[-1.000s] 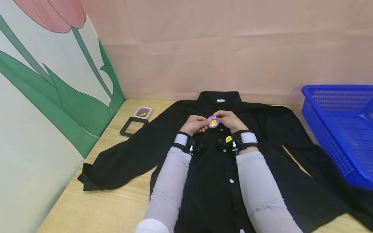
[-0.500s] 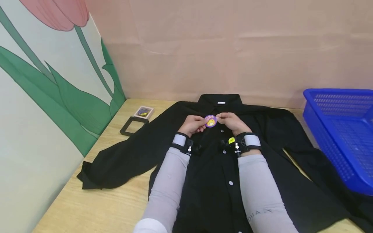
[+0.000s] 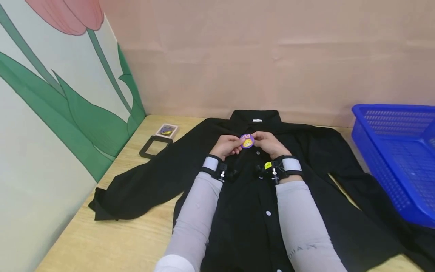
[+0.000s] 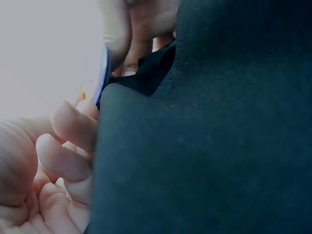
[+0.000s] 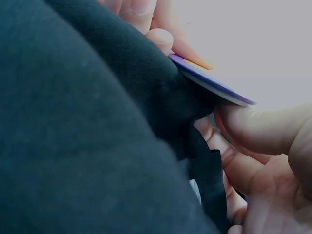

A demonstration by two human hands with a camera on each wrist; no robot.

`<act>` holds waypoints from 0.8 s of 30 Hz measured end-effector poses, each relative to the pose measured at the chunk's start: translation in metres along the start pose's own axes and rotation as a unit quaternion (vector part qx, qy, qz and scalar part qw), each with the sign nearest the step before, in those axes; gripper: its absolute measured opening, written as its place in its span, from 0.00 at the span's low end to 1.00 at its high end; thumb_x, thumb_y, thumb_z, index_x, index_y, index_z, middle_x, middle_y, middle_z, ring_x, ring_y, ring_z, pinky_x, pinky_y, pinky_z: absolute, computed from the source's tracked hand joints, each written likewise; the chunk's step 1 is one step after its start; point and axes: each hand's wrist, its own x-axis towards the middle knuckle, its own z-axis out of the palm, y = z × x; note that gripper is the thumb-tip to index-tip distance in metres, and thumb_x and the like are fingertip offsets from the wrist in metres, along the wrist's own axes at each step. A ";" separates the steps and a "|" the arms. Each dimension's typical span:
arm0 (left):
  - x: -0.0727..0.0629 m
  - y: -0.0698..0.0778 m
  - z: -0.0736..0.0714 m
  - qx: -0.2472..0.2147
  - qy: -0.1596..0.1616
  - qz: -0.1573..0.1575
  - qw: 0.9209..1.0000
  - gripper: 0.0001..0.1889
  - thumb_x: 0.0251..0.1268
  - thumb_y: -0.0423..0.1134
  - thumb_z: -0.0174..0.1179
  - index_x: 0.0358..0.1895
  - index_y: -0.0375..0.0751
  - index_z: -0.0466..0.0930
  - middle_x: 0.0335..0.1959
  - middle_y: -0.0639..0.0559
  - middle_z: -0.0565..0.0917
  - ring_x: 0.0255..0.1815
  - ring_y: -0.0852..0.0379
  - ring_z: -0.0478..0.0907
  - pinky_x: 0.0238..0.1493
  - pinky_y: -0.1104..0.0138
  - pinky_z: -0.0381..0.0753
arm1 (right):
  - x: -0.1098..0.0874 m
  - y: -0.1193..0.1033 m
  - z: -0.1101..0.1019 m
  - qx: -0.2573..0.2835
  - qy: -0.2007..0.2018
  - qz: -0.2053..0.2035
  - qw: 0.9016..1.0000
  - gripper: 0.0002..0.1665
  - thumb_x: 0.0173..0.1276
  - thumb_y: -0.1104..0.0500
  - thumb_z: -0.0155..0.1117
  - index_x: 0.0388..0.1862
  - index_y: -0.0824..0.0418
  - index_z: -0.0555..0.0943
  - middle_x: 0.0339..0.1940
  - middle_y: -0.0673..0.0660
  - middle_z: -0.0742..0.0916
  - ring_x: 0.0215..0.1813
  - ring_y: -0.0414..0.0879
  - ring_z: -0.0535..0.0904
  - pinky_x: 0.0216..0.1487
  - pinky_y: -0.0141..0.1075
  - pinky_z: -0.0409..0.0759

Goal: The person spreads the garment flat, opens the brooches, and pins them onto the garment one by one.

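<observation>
A round purple pin badge (image 3: 247, 142) with a yellow cartoon figure is held at the chest of a black button-up shirt (image 3: 238, 211), just below the collar. My left hand (image 3: 225, 146) pinches its left side, thumb on the front. My right hand (image 3: 269, 143) grips the opposite edge. The right wrist view has the badge (image 5: 212, 82) edge-on, the right thumb (image 5: 258, 129) against its rim and shirt cloth bunched behind it. Raised cloth (image 4: 195, 146) hides much of the left wrist view. The badge's pin cannot be seen.
On the wooden table (image 3: 136, 241), left of the collar, lie a dark square frame (image 3: 145, 150) and a small pale case (image 3: 175, 131) with something blue and yellow inside. A blue plastic basket (image 3: 384, 166) stands at right, beside the shirt's sleeve.
The badge and both hands shift slightly left, then slightly back right. Both hands stay on the badge throughout. The head view tilts a little.
</observation>
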 end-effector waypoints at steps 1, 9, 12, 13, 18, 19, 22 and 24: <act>0.000 -0.001 0.000 0.002 0.001 0.001 1.000 0.10 0.70 0.38 0.62 0.37 0.31 0.84 0.18 0.54 0.78 0.16 0.66 0.72 0.20 0.78 0.70 | 0.000 0.001 0.001 0.000 0.000 0.001 1.000 0.15 0.75 0.67 0.51 0.57 0.72 0.75 0.48 0.62 0.83 0.48 0.48 0.73 0.52 0.38 0.68; -0.013 0.011 0.003 0.003 -0.006 -0.002 1.000 0.13 0.71 0.36 0.60 0.43 0.25 0.82 0.17 0.54 0.77 0.15 0.67 0.71 0.19 0.80 0.68 | 0.001 0.002 0.003 -0.024 0.025 0.008 0.999 0.17 0.72 0.68 0.56 0.58 0.71 0.77 0.57 0.71 0.83 0.48 0.49 0.77 0.52 0.36 0.72; -0.019 0.019 0.004 0.003 -0.010 -0.008 1.000 0.13 0.72 0.35 0.59 0.45 0.23 0.81 0.17 0.53 0.77 0.14 0.66 0.71 0.19 0.80 0.69 | 0.002 0.003 0.003 -0.036 0.036 0.011 0.999 0.16 0.72 0.66 0.58 0.56 0.70 0.79 0.56 0.70 0.83 0.50 0.52 0.75 0.52 0.38 0.71; -0.020 0.020 0.004 0.002 -0.010 -0.010 1.000 0.13 0.72 0.35 0.59 0.45 0.23 0.81 0.17 0.53 0.77 0.14 0.66 0.71 0.19 0.79 0.69 | 0.002 0.003 0.003 -0.039 0.038 0.012 0.998 0.16 0.72 0.65 0.59 0.56 0.70 0.80 0.56 0.69 0.83 0.51 0.53 0.75 0.52 0.38 0.70; -0.020 0.022 0.003 -0.007 -0.010 -0.020 1.000 0.12 0.71 0.34 0.59 0.43 0.23 0.81 0.16 0.52 0.77 0.14 0.66 0.71 0.20 0.79 0.71 | 0.002 0.003 0.001 -0.053 0.040 0.000 0.998 0.16 0.71 0.63 0.62 0.54 0.69 0.81 0.52 0.66 0.84 0.50 0.53 0.74 0.49 0.38 0.71; -0.017 0.019 0.003 -0.009 -0.009 -0.018 1.000 0.12 0.71 0.34 0.59 0.43 0.24 0.82 0.16 0.52 0.78 0.14 0.66 0.71 0.20 0.79 0.71 | 0.002 0.003 0.001 -0.048 0.039 -0.005 0.998 0.16 0.71 0.63 0.62 0.54 0.69 0.81 0.50 0.65 0.84 0.49 0.52 0.74 0.49 0.38 0.71; -0.009 0.011 0.004 -0.007 -0.001 -0.004 1.000 0.12 0.70 0.35 0.61 0.41 0.25 0.82 0.16 0.52 0.78 0.14 0.66 0.72 0.20 0.79 0.71 | -0.001 0.004 -0.002 -0.019 0.027 -0.018 0.999 0.16 0.74 0.63 0.58 0.55 0.72 0.80 0.47 0.61 0.85 0.49 0.52 0.73 0.53 0.41 0.71; -0.005 0.005 0.005 0.005 0.009 0.009 1.000 0.12 0.69 0.35 0.62 0.40 0.25 0.82 0.16 0.53 0.78 0.14 0.67 0.72 0.19 0.80 0.71 | -0.003 0.005 -0.004 0.008 0.017 -0.009 1.000 0.18 0.77 0.61 0.54 0.58 0.72 0.78 0.45 0.56 0.83 0.52 0.51 0.71 0.59 0.44 0.69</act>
